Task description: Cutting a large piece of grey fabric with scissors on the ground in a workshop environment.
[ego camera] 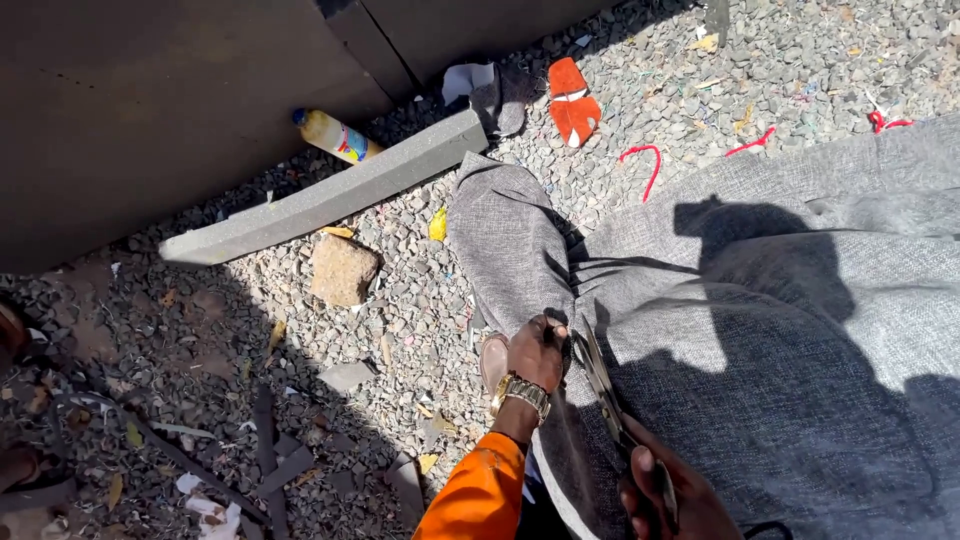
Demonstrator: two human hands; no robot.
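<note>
A large sheet of grey fabric [760, 330] lies spread over gravel, filling the right half of the head view. My left hand [537, 350], with a gold watch and an orange sleeve, pinches the fabric's edge where a narrow strip [505, 235] runs off toward the upper left. My right hand [665, 495], at the bottom edge, grips a pair of scissors [600, 385]. The blades point up toward my left hand and sit in the fabric between the strip and the main sheet.
Gravel ground [420, 300] is strewn with scraps. A grey foam bar [320, 200] lies by a dark wall, with a yellow bottle [335, 135] behind it. A brown stone [343, 268], an orange rag [573, 100] and red cord pieces [648, 160] lie about.
</note>
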